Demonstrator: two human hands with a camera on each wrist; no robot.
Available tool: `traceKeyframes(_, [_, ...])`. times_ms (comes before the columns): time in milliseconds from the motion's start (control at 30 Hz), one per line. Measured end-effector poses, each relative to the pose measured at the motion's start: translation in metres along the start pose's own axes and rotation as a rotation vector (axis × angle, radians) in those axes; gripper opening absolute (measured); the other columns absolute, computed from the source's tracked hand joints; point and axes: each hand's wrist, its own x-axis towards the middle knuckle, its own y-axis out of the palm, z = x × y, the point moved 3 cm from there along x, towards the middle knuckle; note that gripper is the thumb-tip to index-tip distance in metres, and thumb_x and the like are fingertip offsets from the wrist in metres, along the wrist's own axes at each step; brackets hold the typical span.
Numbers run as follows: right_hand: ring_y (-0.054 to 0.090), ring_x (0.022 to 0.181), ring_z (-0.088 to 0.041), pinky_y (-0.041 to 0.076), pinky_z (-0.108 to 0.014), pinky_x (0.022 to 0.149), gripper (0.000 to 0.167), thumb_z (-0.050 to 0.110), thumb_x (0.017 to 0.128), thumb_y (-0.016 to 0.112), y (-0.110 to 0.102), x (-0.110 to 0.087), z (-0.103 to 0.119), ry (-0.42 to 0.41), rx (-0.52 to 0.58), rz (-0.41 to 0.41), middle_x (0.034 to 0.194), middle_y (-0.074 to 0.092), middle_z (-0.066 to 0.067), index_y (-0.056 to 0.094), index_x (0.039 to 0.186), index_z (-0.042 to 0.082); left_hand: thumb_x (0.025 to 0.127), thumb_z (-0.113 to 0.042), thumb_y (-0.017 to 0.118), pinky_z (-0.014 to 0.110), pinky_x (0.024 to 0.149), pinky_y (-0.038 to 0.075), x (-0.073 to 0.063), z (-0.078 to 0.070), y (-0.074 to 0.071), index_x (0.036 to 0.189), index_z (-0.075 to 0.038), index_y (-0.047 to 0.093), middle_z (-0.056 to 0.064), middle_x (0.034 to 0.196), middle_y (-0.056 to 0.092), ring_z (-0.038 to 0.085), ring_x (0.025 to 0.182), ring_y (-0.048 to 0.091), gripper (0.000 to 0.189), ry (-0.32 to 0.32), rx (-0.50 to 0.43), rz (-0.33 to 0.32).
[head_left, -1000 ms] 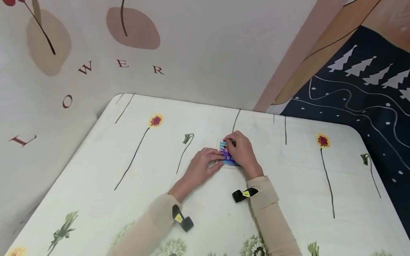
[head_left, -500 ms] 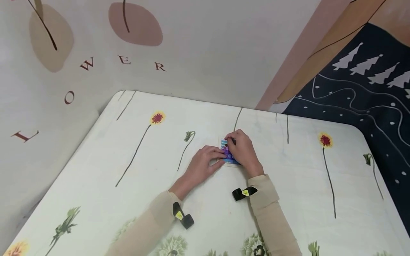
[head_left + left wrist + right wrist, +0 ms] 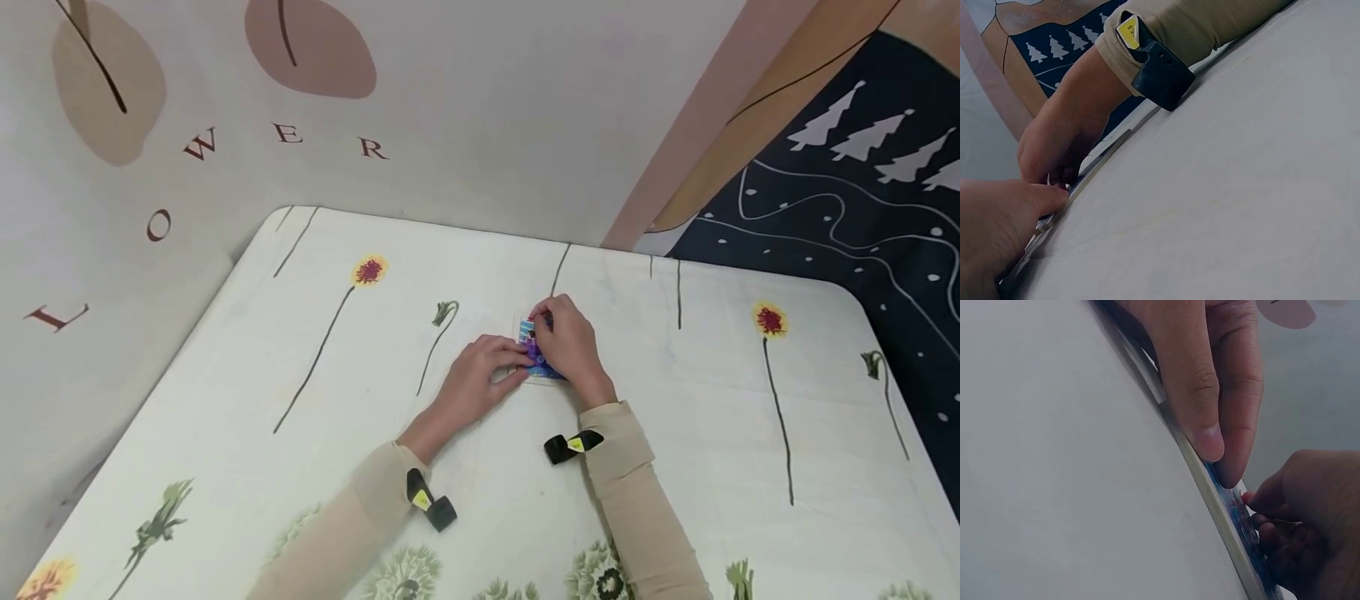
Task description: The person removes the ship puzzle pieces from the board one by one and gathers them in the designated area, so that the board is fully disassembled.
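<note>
The left hand [image 3: 474, 372] rests extended fingers on the board [image 3: 543, 372], flat on the table [image 3: 697, 425]; the right hand [image 3: 572, 342], fingers curled over it, seemingly pinches a half-hidden red bit [image 3: 1247, 497].

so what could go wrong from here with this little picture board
The right hand seems to pinch a small red piece by the fingertips, so it could slip. The picture board might slide on the table if the left hand lifts from it. The right hand also hides part of the board, so a mistake there could go unseen.
</note>
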Motion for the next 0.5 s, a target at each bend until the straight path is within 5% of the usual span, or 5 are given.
traceKeyframes(500, [0.057,0.085,-0.026,0.045,-0.04,0.074,0.019,0.017,0.099,0.068,-0.0006,-0.0022,-0.0052,0.039,0.099,0.017,0.109,0.066,-0.011,0.077,0.112,0.008,0.096,-0.018,0.075,0.043,0.104,0.049,-0.0004,-0.0005,-0.0014,0.108,-0.011,0.082,0.004,0.121,0.072,0.025,0.118,0.061,0.015,-0.009,-0.005,0.016])
